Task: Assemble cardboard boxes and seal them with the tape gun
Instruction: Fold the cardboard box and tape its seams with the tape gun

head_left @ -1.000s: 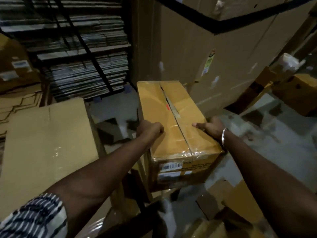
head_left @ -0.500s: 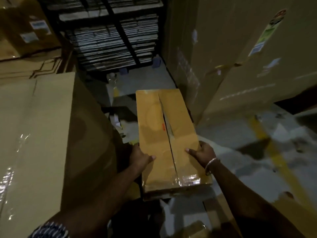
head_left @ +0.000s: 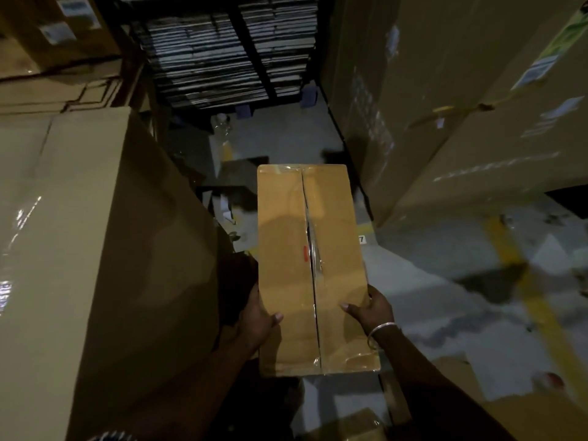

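1. The box is held out in front of the person, above the floor, top face up, in the aisle between stacked cartons.
2. Its two top flaps meet along a centre seam with clear tape over it; the tape looks wrinkled mid-seam, and the flaps gape slightly there.
3. The left hand grips the near left edge, thumb on the top face, fingers hidden down the side.
4. The right hand grips the near right edge the same way, thumb on top; a bangle sits on the wrist.
5. Handling, as a judgement: carried level from one end, it is probably light. The cardboard is stiff at edges and corners; the taped areas look slick. Side edges are the best hold, since pressing near the seam could spring the flaps.
6. A big carton stands just left, a taller one right.
7. Flat cardboard stacks lie ahead.
8. The room is dim; the floor carries a yellow line and scattered scraps. No tape gun is visible.
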A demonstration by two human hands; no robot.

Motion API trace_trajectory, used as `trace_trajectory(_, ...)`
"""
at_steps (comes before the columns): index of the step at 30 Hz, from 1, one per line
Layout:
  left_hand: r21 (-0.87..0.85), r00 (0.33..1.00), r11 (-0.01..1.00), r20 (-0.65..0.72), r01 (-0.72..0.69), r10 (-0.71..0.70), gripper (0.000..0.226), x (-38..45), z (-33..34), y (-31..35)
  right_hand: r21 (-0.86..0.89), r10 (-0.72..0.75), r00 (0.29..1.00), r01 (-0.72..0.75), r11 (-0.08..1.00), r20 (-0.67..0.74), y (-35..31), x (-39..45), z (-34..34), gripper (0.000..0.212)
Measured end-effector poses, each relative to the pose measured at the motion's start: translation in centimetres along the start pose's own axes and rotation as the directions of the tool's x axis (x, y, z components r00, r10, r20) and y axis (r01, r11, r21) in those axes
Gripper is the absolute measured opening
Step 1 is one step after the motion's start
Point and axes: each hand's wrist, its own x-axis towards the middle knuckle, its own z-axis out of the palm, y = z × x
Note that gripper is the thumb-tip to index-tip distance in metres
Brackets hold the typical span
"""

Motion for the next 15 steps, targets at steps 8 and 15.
trace_trajectory(8,0.059,0.999,0.998,-0.035,0.008,-0.006,0.093,0.8,0.2,0.1,-0.001,0.006,0.999,-0.006,1.000,-0.044,0.5,0.2,0.7,0.065)
trace_trajectory(15,0.155,1.000,0.988,0.018,0.012,-0.015,0.099,0.6,0.3,0.3,-0.078,0.031,0.996,-0.037,0.996,-0.087,-0.5,-0.3,1.4,0.059)
